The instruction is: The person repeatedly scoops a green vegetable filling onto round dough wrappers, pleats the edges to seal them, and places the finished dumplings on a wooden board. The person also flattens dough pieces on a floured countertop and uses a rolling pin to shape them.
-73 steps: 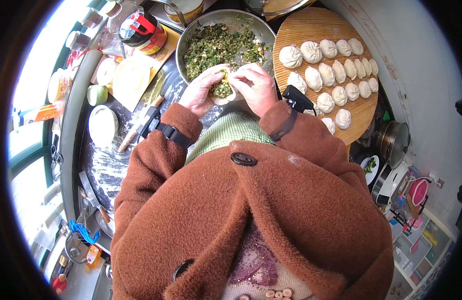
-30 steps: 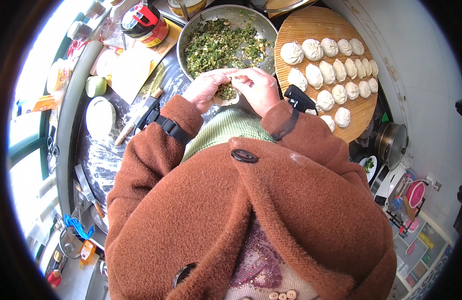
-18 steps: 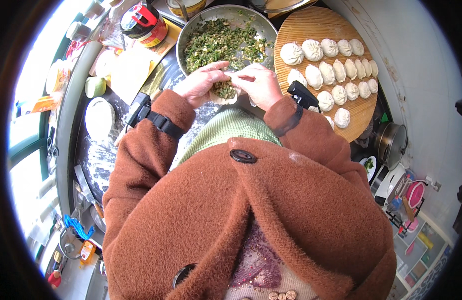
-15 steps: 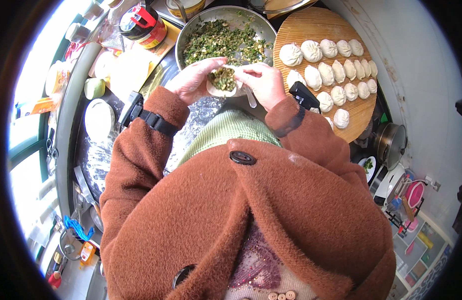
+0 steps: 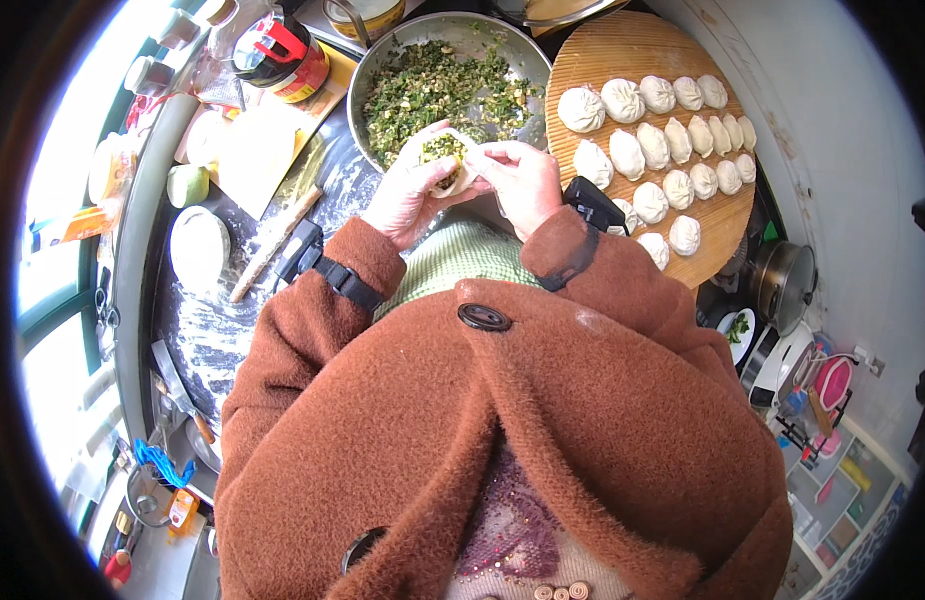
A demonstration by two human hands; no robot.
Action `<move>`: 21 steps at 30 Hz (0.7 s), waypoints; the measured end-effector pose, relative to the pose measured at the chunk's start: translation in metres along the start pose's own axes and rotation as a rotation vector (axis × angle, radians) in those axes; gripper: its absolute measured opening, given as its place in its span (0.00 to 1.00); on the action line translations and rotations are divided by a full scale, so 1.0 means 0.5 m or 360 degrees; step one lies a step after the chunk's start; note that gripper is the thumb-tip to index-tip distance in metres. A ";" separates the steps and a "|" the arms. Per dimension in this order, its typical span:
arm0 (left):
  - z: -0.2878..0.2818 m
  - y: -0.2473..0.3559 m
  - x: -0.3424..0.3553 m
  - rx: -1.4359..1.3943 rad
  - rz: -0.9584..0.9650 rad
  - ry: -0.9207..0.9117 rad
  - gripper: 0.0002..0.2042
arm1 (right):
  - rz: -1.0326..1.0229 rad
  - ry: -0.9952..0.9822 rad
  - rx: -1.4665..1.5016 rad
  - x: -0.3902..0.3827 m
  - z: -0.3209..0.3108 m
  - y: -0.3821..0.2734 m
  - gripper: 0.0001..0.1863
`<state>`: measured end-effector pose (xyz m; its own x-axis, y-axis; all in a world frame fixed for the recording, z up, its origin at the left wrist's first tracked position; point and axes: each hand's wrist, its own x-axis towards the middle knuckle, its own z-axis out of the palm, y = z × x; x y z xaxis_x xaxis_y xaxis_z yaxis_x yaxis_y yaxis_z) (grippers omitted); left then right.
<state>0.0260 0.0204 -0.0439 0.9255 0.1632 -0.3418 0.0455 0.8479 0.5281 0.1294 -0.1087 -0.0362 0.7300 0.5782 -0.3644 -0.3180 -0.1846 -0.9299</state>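
Cupping a round, thin white dough wrapper (image 5: 467, 178) at the frame's upper centre, my left hand (image 5: 403, 200) now has its thumb over the chopped green filling (image 5: 443, 148); my right hand (image 5: 523, 180) pinches the rim, so I judge closure incomplete.

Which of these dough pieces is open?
The wrapper in the left hand: its green filling shows; the dumplings on the round board look closed.

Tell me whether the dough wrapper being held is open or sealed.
Open: green filling shows uncovered in the dough wrapper, cradled by the left hand, the right hand pinching its rim.
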 end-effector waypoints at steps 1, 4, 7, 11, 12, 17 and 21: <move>-0.001 0.001 0.000 -0.0017 -0.0030 0.0007 0.27 | 0.0001 0.0005 0.0009 -0.001 0.001 -0.001 0.10; -0.004 -0.002 0.003 0.0033 0.0009 0.0087 0.25 | -0.0036 0.0055 -0.0027 -0.006 0.004 -0.001 0.08; -0.009 -0.003 0.004 0.0028 0.0010 0.0121 0.23 | -0.0220 0.0075 -0.0318 -0.012 0.003 0.000 0.07; -0.013 -0.002 -0.002 0.0139 -0.0023 0.0106 0.20 | -0.0463 0.0008 -0.0544 -0.018 0.003 -0.002 0.07; -0.015 -0.001 -0.003 0.0141 -0.0031 0.0092 0.20 | -0.0494 -0.0003 -0.0577 -0.019 0.003 -0.003 0.07; -0.024 0.001 -0.001 0.0188 -0.0066 0.0102 0.21 | -0.0566 -0.0072 -0.0733 -0.024 0.002 -0.016 0.07; -0.017 0.006 -0.007 0.0098 -0.0058 0.0054 0.21 | -0.0506 -0.0037 -0.0748 -0.023 0.002 -0.019 0.06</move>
<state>0.0197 0.0268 -0.0476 0.9096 0.1509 -0.3872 0.1028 0.8211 0.5615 0.1234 -0.1128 -0.0230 0.7309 0.6793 -0.0668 0.2224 -0.3295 -0.9176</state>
